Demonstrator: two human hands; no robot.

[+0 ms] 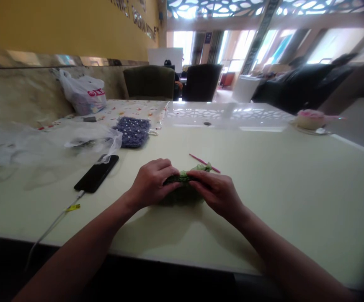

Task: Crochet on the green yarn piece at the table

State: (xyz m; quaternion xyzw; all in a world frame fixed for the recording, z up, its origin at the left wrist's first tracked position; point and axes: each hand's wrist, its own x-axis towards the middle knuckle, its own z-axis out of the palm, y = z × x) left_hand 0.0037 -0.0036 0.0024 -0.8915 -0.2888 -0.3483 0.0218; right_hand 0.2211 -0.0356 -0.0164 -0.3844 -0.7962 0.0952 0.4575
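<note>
Near the front of the table, a dark green piece of crochet work (182, 195) with a lighter green frilly edge is held up between both hands. My left hand (153, 182) pinches its upper left edge between thumb and fingers. Its upper right edge is gripped the same way by my right hand (218, 191). Just beyond the right fingers, a pink crochet hook (200, 160) lies on the table, partly behind the pale green ruffle (203, 167). The lower part of the green piece is in shadow.
A black phone (96, 174) with a white charging cable (52, 223) lies left. Beyond it are clear plastic bags (52, 140), a purple beaded knitted piece (134, 131) and a full white carrier bag (86, 94). A bowl-like item with pink on top (310, 120) stands far right.
</note>
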